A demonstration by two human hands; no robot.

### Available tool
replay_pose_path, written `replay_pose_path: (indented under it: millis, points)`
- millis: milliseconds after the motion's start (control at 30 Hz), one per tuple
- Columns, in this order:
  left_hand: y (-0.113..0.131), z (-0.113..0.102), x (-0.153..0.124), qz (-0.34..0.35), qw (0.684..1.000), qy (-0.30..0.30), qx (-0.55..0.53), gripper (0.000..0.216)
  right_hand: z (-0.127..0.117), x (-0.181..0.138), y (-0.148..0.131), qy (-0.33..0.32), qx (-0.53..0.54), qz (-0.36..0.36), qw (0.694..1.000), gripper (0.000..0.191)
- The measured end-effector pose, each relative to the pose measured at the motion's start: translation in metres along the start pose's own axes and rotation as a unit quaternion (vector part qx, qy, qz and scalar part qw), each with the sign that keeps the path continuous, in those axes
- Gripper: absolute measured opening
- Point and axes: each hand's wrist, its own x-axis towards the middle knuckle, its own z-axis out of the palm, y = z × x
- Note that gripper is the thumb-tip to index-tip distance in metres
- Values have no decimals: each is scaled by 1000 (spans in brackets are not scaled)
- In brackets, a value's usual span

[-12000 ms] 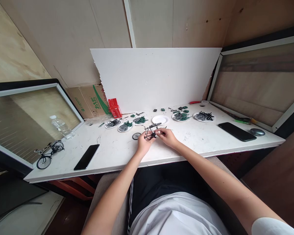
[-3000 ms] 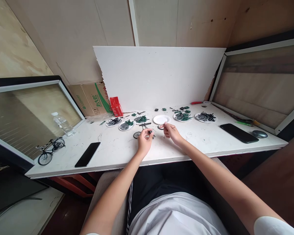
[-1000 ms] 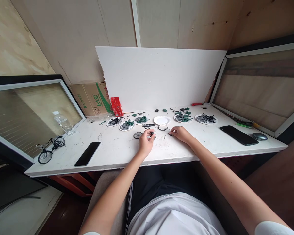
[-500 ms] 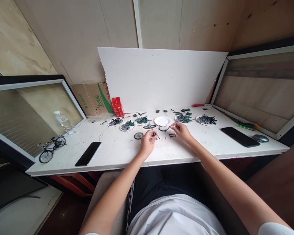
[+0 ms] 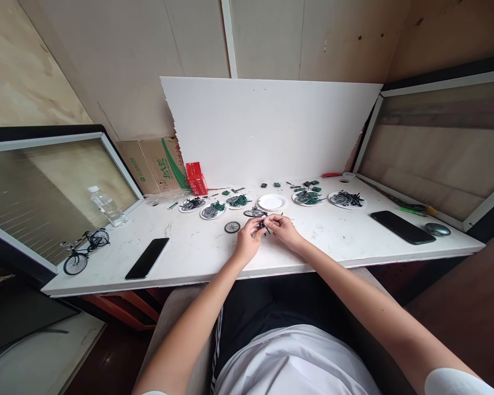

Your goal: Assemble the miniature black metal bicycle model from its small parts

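My left hand (image 5: pixel 248 240) is closed in a pinch on a small black model-bicycle part (image 5: pixel 267 230), above the front middle of the table. Against it, my right hand (image 5: pixel 285 232) has its fingertips pressed together at the same spot, pinching a small dark part mostly hidden by the fingers. A spoked toy wheel (image 5: pixel 232 226) lies flat just left of my left hand. Behind the hands is another wheel with a black piece (image 5: pixel 253 212). Farther back stands a white plate (image 5: pixel 272 202) with nothing visible on it.
Plates of black and green parts (image 5: pixel 213 210) stand left; more parts plates (image 5: pixel 347 199) stand right. A built model bicycle (image 5: pixel 86 248), a bottle (image 5: pixel 107 206) and a phone (image 5: pixel 147 258) are at left. Another phone (image 5: pixel 402 227) and a mouse (image 5: pixel 437 229) lie right.
My right hand has moved left, from beside a curved black strip to my left hand, and the fingertips of both now meet. The left hand stays nearly in place.
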Motion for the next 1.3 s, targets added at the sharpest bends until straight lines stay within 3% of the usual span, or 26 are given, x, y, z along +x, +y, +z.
replay_pose_path:
  millis: [600,1300]
  points:
    - [-2,-1,0,11,1000,1,-11,30,-1,-2,8,1,22,38,999,44]
    - [1,-2,0,27,999,21,37,22,1,-6,0,-31,38,48,998,46]
